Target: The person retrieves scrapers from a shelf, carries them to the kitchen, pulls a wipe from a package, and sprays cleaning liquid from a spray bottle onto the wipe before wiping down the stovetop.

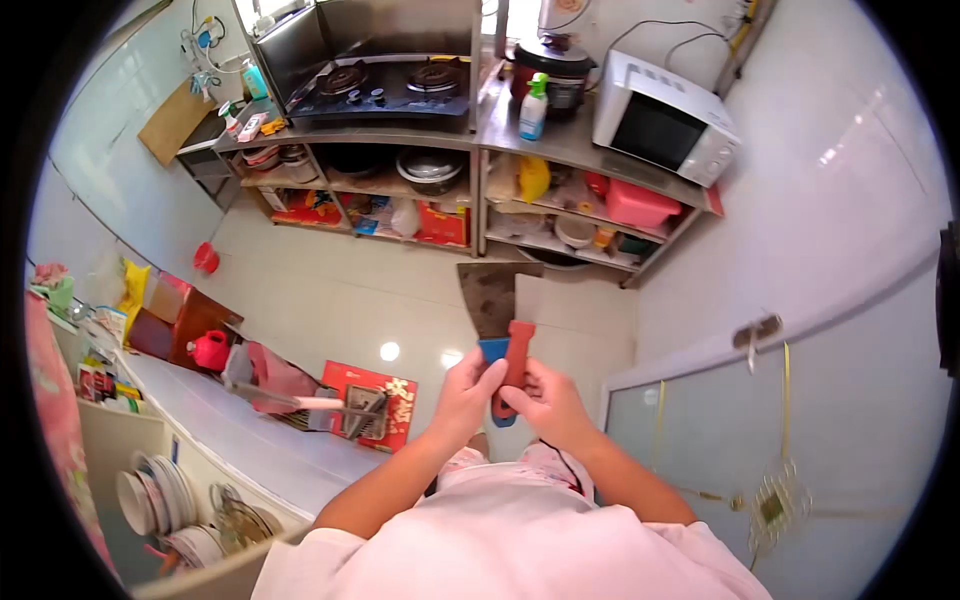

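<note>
Two scrapers are held together in front of my body, blades pointing away from me. My left hand (465, 395) is closed around the blue-handled scraper (488, 295), whose wide, dark-stained metal blade spreads out on the left. My right hand (552, 405) grips the red-handled scraper (519, 348), which lies against the first one and partly over it. A pale shape beside its handle may be its blade, but it blends with the floor tiles. My fingers hide much of both handles. The handle ends, red and blue, stick out below my thumbs.
A steel counter (400, 132) ahead carries a gas stove (390, 85), a spray bottle (534, 108), a cooker (552, 72) and a microwave (665, 122). A red box (340, 375) lies on the floor at left, near a dish cabinet (110, 440). A door (700, 420) stands at right.
</note>
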`<state>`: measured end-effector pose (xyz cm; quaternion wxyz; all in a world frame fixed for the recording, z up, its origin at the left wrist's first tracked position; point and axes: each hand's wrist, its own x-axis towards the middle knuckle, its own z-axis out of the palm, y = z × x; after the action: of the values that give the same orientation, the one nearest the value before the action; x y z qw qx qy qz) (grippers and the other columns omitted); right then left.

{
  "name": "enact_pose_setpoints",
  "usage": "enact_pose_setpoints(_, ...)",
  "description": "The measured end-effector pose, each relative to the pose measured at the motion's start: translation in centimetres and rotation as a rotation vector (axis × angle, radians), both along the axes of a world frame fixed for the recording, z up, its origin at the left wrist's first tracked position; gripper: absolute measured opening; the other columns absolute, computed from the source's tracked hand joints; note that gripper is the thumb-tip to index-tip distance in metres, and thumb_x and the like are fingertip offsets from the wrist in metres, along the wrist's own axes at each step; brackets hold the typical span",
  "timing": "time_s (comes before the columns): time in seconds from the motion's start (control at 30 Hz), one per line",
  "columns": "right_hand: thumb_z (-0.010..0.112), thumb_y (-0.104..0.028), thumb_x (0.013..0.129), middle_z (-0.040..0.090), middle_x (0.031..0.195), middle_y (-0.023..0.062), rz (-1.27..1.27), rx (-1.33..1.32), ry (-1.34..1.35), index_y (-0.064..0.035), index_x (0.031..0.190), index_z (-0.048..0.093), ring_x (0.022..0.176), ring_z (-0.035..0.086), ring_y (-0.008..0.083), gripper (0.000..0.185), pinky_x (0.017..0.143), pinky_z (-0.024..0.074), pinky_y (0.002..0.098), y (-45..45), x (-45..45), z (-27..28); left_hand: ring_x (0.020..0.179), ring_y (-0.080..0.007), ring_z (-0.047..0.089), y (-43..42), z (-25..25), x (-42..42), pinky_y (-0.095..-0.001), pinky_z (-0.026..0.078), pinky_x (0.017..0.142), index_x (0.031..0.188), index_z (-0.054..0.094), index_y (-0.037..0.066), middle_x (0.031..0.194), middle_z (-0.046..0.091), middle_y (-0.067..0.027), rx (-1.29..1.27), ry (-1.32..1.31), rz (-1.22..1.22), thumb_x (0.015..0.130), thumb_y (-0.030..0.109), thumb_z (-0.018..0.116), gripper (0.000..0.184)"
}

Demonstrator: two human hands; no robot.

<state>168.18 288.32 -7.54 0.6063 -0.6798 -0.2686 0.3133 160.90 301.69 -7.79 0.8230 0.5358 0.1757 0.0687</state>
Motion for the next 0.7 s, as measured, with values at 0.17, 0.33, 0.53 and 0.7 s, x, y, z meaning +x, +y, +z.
enact_pose_setpoints(0.17,0.063,-0.006,0.087,0.07,0.089,0.0111,-0.016,0.011,0.131,0.0004,0.111,0.056,0.08,0.069,0.0161,0.025,0.072,0.0539,0.03,8.0,10.4,-1.0,0.091,-0.0089,0.057,7.0,-0.7,10.2,-0.0253,0.048,0.076,0.122,0.05,0.005,0.105,0.06,-0.0019,0.092,-0.036,0.003,0.098,0.017,0.055,0.028)
enact_pose_setpoints(0.33,0.063,-0.007,0.087,0.069,0.088,0.0112,0.239,0.021,0.077,0.0012,0.107,0.056,0.084,0.069,0.0162,0.023,0.076,0.0537,0.0297,18.1,20.5,-2.0,0.089,-0.008,0.058,15.1,-0.4,17.3,-0.0243,0.051,0.074,0.121,0.05,0.004,0.106,0.061,-0.0036,0.088,0.092,0.206,0.096,0.017,0.057,0.028)
enact_pose_setpoints(0.53,0.06,-0.005,0.089,0.066,0.105,0.0134,0.527,0.04,0.209,0.0021,0.117,0.047,0.097,0.067,0.0192,0.032,0.083,0.0541,0.0325,31.1,27.1,-0.1,0.098,-0.01,0.056,25.1,1.4,21.4,-0.0266,0.047,0.083,0.123,0.049,0.004,0.111,0.059,-0.0042,0.061,0.064,0.489,0.096,0.018,0.058,0.032)
enact_pose_setpoints(0.7,0.06,-0.003,0.09,0.061,0.113,0.0131,0.699,0.0,0.379,0.001,0.126,0.041,0.102,0.063,0.0193,0.04,0.086,0.0532,0.0333,42.7,27.8,-1.8,0.106,-0.0118,0.055,34.6,0.3,21.3,-0.0286,0.045,0.09,0.126,0.047,0.003,0.116,0.057,-0.0056,-0.011,0.13,0.613,0.095,0.018,0.058,0.036)
